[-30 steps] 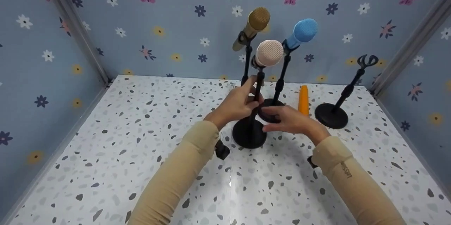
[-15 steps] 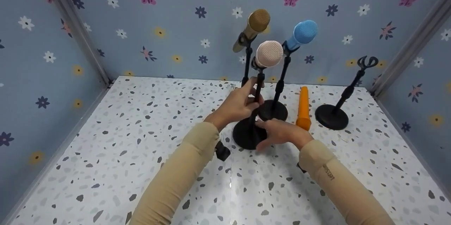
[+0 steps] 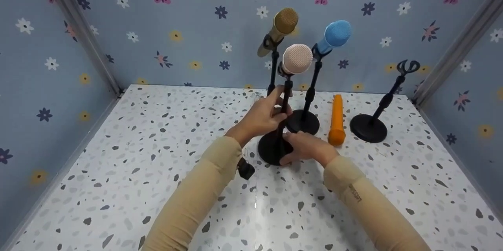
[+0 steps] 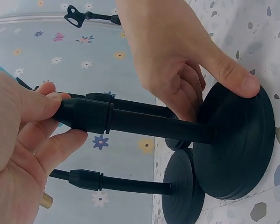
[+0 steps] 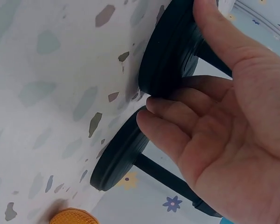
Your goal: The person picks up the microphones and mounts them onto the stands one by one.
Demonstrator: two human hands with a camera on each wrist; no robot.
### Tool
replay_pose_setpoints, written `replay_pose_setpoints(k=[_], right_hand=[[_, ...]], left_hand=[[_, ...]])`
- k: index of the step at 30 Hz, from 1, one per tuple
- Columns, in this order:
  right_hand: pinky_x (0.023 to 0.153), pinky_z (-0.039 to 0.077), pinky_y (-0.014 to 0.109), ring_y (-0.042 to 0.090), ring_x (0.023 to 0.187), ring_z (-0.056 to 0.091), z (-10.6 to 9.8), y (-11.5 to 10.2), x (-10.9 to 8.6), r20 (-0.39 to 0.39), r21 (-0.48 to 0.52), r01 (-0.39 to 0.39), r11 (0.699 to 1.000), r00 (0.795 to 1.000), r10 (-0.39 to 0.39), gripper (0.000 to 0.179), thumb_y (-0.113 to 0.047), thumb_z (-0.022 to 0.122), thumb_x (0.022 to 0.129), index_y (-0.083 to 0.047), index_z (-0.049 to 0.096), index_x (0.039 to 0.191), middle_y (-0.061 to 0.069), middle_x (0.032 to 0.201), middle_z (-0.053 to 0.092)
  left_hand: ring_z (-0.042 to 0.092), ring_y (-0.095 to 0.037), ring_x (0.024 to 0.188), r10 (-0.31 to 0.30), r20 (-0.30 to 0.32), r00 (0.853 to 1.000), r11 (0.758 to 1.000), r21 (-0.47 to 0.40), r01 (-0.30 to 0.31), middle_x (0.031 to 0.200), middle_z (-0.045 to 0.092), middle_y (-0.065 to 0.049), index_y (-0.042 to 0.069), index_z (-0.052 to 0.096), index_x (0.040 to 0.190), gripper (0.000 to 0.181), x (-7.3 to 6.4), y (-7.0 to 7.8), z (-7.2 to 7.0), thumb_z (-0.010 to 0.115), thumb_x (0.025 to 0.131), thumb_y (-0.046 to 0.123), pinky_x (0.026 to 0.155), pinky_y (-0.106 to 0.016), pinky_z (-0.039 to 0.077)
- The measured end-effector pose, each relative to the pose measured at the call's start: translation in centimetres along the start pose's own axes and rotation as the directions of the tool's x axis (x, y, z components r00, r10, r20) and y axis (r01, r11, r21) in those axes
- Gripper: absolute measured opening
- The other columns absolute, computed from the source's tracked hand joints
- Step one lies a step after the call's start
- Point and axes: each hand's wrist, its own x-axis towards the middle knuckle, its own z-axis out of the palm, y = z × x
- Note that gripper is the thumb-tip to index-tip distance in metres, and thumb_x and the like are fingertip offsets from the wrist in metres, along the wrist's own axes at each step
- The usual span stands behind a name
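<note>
A pale pink microphone (image 3: 297, 58) tilts in the clip of a black microphone stand (image 3: 271, 151), its head toward me. My left hand (image 3: 261, 117) grips this stand's pole; in the left wrist view, thumb and fingers pinch the thicker collar (image 4: 84, 114). Low down, my right hand (image 3: 304, 147) holds the right side of the round base (image 4: 238, 144). Its thumb lies on the near rim and its fingers curl around the far side, as the right wrist view (image 5: 168, 51) also has it. The base stands close over the speckled table.
Close behind stand a gold microphone (image 3: 286, 20) and a blue microphone (image 3: 338, 33), each on a black stand. An orange microphone (image 3: 336, 121) lies on the table, with a bare stand (image 3: 369, 127) farther right. A flowered wall (image 3: 196, 15) closes off the back.
My right hand has come down and left from beside the pole onto the base and taken hold of it, uncovering the orange microphone. The left hand keeps its grip on the pole.
</note>
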Motion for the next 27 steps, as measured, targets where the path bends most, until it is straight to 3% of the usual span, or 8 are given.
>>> replay_pose_setpoints(k=[9,19,23,27], right_hand=[[0.085,0.054,0.043,0.023,0.084,0.062,-0.1,-0.5,0.1,0.006,0.007,-0.016,1.0,1.0,0.016,0.058,-0.046,0.084,0.082,-0.011,0.062,0.123,0.008,0.102,0.067],[0.091,0.052,0.045,0.024,0.09,0.062,0.0,-0.2,-0.2,0.011,0.022,-0.038,0.999,0.999,0.038,0.064,-0.046,0.084,0.082,-0.011,0.06,0.131,0.011,0.11,0.068],[0.094,0.051,0.047,0.027,0.096,0.063,0.0,-0.1,-0.4,0.01,0.026,-0.027,0.999,1.0,0.027,0.065,-0.046,0.083,0.083,-0.011,0.059,0.133,0.014,0.117,0.067],[0.097,0.05,0.049,0.029,0.103,0.062,-0.1,-0.3,-0.5,0.02,0.032,-0.038,0.999,0.999,0.037,0.067,-0.047,0.081,0.085,-0.013,0.056,0.137,0.015,0.128,0.064]], left_hand=[[0.069,-0.017,0.106,0.025,-0.028,0.999,0.999,0.026,-0.024,0.102,0.071,-0.005,0.012,0.044,0.139,0.053,-0.5,-0.2,0.0,0.06,0.094,-0.012,0.095,-0.026,0.052],[0.069,-0.027,0.107,0.017,0.032,0.999,0.998,-0.061,-0.015,0.105,0.073,-0.009,0.013,0.038,0.148,0.059,-0.6,-0.5,0.0,0.059,0.097,-0.008,0.096,-0.031,0.052],[0.068,-0.025,0.108,-0.003,0.06,0.998,0.996,-0.089,0.008,0.109,0.072,-0.009,0.016,0.037,0.15,0.064,-0.8,-0.9,0.2,0.059,0.096,-0.01,0.096,-0.033,0.052],[0.067,-0.018,0.109,-0.026,0.074,0.997,0.992,-0.125,0.035,0.112,0.07,-0.006,0.018,0.043,0.143,0.057,-1.1,-1.5,0.5,0.06,0.096,-0.01,0.099,-0.032,0.05]])
